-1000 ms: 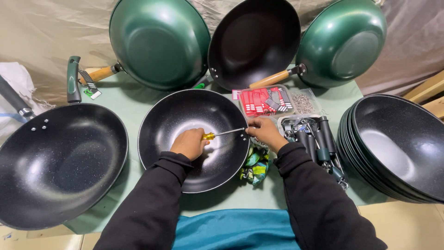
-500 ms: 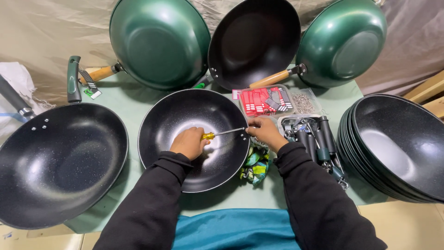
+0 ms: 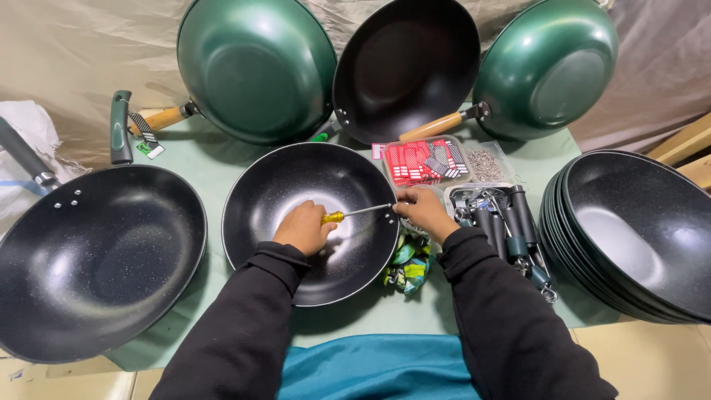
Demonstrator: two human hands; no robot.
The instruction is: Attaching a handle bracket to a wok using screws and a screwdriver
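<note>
Almost nothing has moved since the earlier frames: both hands sit where they were, and the screwdriver lies at the same slant across the black pan in the middle of the table.

The left hand rests inside that pan, fingers curled tight around the screwdriver's yellow handle. The metal shaft runs from there up and to the right, its tip reaching the pan's right rim. The right hand sits just outside that rim, fingertips pinched together at the screwdriver's tip; what they pinch there is too small to tell.

Just right of the pan lies a tray of dark pan handles, and behind that tray a clear box with red and grey contents and a small bag of screws. Below the right hand, touching the pan's rim, is a crumpled green and yellow wrapper. Well to the right stands a stack of black pans. To the left of the middle pan sits a larger black pan. Behind it, three pans lean against the backdrop: two green ones and a black one between them. A teal cloth lies at the near table edge.
</note>
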